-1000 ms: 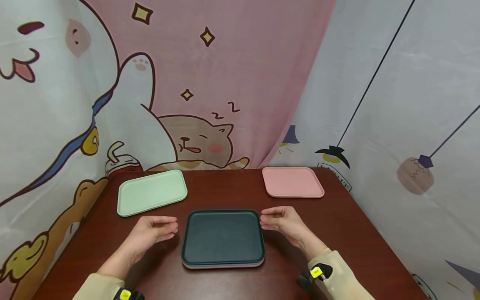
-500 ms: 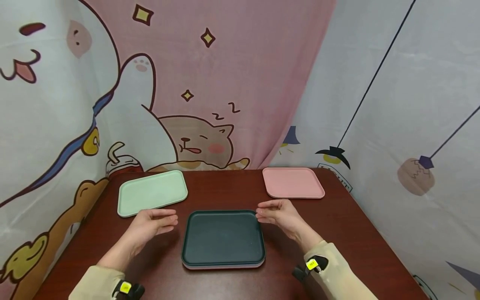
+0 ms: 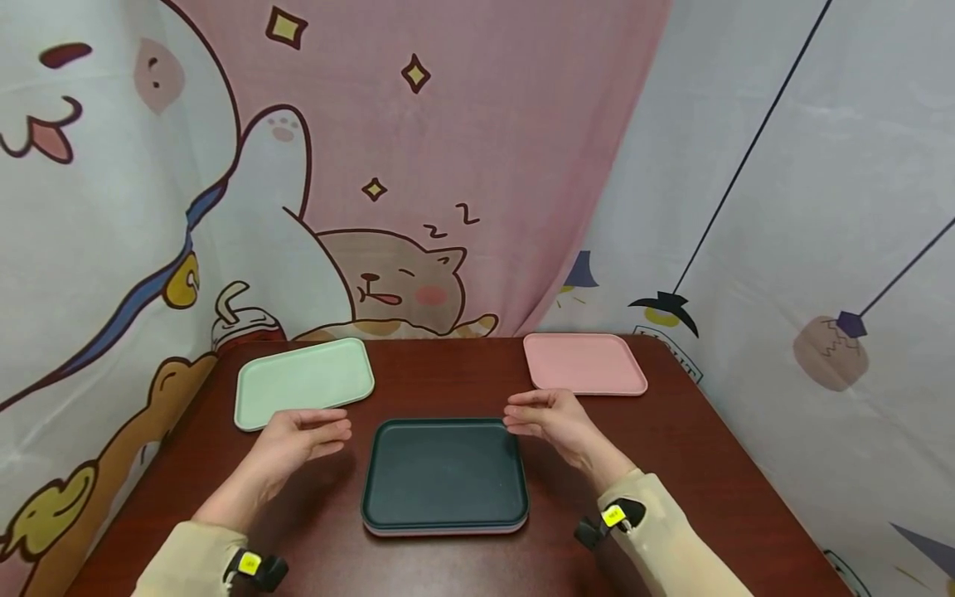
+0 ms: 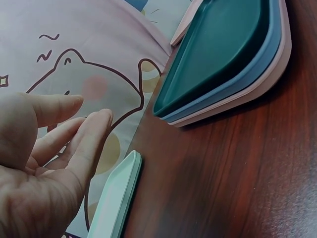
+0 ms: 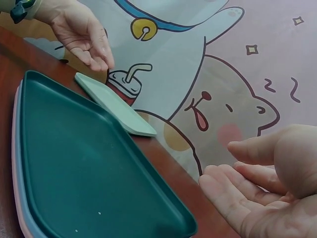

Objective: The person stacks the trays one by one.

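Note:
A dark green tray (image 3: pixel 445 474) lies on top of a blue tray (image 4: pixel 233 85) and a pink tray (image 4: pixel 247 95), stacked in the middle of the table. My left hand (image 3: pixel 293 444) hovers left of the stack, fingers fairly straight, holding nothing. At the stack's back right corner, my right hand (image 3: pixel 559 427) is held in the air with its fingers extended and empty. The right wrist view shows a gap between the right hand (image 5: pixel 262 181) and the green tray (image 5: pixel 99 158).
A light green tray (image 3: pixel 302 381) rests at the back left of the brown table (image 3: pixel 448 572), partly behind my left hand. Another pink tray (image 3: pixel 585 363) lies at the back right. A curtain (image 3: pixel 522 166) with cartoon animals hangs behind the table.
Both hands have moved a little toward the back of the table, and the right hand also shifted slightly left. The trays have stayed in place.

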`<action>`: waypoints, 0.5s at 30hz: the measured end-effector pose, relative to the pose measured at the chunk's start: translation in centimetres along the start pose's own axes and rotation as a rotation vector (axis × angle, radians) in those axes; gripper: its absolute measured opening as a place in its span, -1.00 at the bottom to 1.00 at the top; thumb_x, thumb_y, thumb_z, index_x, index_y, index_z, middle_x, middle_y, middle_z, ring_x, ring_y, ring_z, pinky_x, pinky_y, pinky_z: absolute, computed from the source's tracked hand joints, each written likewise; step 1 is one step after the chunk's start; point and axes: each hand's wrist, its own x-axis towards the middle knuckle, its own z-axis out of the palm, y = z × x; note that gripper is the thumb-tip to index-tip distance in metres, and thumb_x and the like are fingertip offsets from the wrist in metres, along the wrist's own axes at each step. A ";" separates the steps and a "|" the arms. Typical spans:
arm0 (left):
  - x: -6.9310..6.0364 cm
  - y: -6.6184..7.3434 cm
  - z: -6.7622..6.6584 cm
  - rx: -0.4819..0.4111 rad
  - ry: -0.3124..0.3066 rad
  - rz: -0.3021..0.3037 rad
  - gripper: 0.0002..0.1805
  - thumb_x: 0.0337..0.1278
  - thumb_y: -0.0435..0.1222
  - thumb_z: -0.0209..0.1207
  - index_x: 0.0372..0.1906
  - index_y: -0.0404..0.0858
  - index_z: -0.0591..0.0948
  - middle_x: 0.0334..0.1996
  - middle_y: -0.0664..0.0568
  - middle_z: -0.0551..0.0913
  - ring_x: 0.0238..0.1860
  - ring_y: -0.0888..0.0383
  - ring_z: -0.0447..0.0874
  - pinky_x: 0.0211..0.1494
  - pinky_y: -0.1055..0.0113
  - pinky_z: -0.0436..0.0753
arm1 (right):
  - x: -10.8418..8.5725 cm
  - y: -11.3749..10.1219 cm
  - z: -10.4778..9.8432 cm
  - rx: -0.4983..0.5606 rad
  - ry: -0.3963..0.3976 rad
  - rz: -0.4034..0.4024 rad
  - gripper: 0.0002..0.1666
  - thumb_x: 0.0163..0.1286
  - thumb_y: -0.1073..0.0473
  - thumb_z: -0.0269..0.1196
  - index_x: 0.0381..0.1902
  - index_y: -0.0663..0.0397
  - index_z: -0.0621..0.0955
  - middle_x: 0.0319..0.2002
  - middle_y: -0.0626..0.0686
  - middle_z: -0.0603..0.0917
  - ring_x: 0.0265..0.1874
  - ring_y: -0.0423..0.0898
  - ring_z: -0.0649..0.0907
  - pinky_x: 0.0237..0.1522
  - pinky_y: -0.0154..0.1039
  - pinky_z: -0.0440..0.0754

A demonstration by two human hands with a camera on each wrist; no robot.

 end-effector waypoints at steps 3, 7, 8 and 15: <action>0.1 0.0 -0.2 -0.003 0.005 0.003 -0.49 0.45 -0.47 0.26 0.36 -0.65 0.47 0.14 -0.32 0.70 0.02 0.05 0.79 0.15 0.09 0.76 | 0.2 -0.2 0.2 -0.007 0.001 -0.002 -0.60 0.48 0.46 0.31 0.20 0.62 0.56 0.00 0.35 0.74 0.08 0.34 0.73 0.11 0.08 0.74; 0.2 -0.1 -0.7 0.000 0.016 0.010 -0.49 0.46 -0.47 0.25 0.37 -0.66 0.45 0.12 -0.28 0.72 0.01 0.08 0.80 0.12 0.15 0.77 | 0.6 -0.3 0.4 -0.023 0.002 -0.001 -0.61 0.49 0.45 0.31 0.19 0.60 0.57 -0.02 0.33 0.75 0.07 0.33 0.73 0.10 0.07 0.75; 0.2 -0.1 -0.8 0.002 0.020 0.011 -0.49 0.46 -0.47 0.25 0.37 -0.66 0.46 0.11 -0.28 0.72 0.00 0.09 0.80 0.11 0.16 0.78 | 0.7 -0.4 0.4 -0.022 0.002 -0.003 -0.61 0.49 0.45 0.31 0.19 0.60 0.58 -0.02 0.33 0.75 0.06 0.32 0.74 0.10 0.07 0.75; 0.5 -0.3 -1.9 0.029 0.034 0.009 -0.47 0.48 -0.44 0.25 0.39 -0.64 0.44 0.14 -0.27 0.71 0.01 0.14 0.79 0.13 0.17 0.76 | 1.8 -0.7 0.9 -0.050 -0.008 -0.023 -0.63 0.49 0.45 0.31 0.17 0.59 0.59 -0.01 0.35 0.75 0.05 0.30 0.75 0.09 0.05 0.75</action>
